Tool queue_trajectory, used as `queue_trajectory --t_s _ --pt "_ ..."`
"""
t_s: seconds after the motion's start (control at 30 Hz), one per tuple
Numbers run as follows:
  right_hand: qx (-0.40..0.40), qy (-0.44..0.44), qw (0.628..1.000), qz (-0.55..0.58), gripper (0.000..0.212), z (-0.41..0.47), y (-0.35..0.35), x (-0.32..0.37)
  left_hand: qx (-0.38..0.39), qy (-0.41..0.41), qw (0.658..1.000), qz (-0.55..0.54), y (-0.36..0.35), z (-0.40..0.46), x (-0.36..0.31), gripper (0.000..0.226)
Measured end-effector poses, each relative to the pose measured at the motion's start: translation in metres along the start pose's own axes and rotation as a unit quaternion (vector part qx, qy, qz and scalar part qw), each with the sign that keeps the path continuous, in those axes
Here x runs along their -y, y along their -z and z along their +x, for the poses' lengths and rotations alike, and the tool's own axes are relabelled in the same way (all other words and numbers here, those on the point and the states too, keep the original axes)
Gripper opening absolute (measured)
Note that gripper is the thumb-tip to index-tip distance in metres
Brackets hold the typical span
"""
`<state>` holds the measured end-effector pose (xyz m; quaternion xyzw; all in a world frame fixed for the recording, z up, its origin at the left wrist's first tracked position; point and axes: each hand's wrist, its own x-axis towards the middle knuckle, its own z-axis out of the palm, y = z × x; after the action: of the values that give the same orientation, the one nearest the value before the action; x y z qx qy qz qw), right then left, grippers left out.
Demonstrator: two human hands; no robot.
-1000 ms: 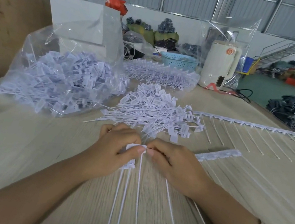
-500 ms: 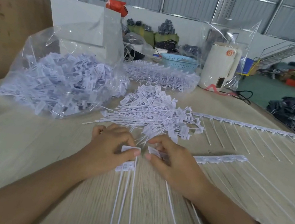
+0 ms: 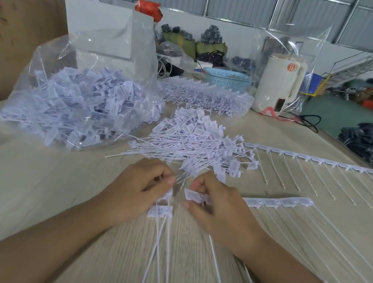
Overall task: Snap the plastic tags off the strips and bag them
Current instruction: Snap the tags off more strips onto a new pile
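Observation:
My left hand [image 3: 139, 190] grips a small bunch of loose white plastic tags [image 3: 160, 210], their thin tails running down toward me. My right hand [image 3: 215, 211] pinches the end tag of a white strip [image 3: 277, 202] that stretches away to the right with its tails lying on the table. A small gap separates the two hands. Just beyond them lies a loose pile of separated tags [image 3: 195, 140]. A clear plastic bag [image 3: 79, 107] full of tags slumps at the left.
A second strip [image 3: 314, 160] with its tails lies further right. More strips [image 3: 203, 95] are stacked at the back, with a blue basket [image 3: 227, 78] and a white kettle [image 3: 278, 87] in clear wrap. A wooden board [image 3: 7, 35] stands at the left.
The hands were pressed together on one tag; they have moved apart, the tag now broken free in my left hand's bunch and the strip's end staying in my right hand.

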<state>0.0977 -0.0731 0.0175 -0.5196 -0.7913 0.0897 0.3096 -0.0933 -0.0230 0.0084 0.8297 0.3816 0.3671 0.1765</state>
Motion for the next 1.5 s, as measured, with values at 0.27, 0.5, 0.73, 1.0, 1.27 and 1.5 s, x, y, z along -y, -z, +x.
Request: queue_trajectory --t_s 0.27,0.5,0.73,1.0,1.27,1.5 --pt "-0.032 0.009 0.995 -0.097 0.033 0.0 -0.005 0.01 0.027 -0.032 0.999 -0.012 -0.011 -0.001 -0.01 0.043" --pt "0.061 -0.093 0.99 -0.081 0.047 -0.007 0.004 0.018 0.002 0.036 0.999 -0.008 -0.01 0.0 -0.004 0.03" --pt "0.261 -0.149 0.952 0.056 0.067 -0.012 0.048 0.019 -0.016 0.072 0.994 0.079 -0.011 0.0 -0.004 0.034" --pt "0.115 -0.05 0.985 -0.12 0.055 -0.009 0.026 0.0 0.032 0.018 0.996 0.085 -0.013 -0.002 -0.003 0.032" --pt "0.052 -0.014 0.998 -0.016 0.013 0.004 0.011 -0.016 0.047 0.036 0.996 0.063 -0.006 -0.001 -0.011 0.022" --pt "0.023 0.033 0.997 -0.059 0.02 0.003 0.003 -0.014 0.053 0.01 0.991 0.126 -0.011 -0.003 -0.006 0.05"
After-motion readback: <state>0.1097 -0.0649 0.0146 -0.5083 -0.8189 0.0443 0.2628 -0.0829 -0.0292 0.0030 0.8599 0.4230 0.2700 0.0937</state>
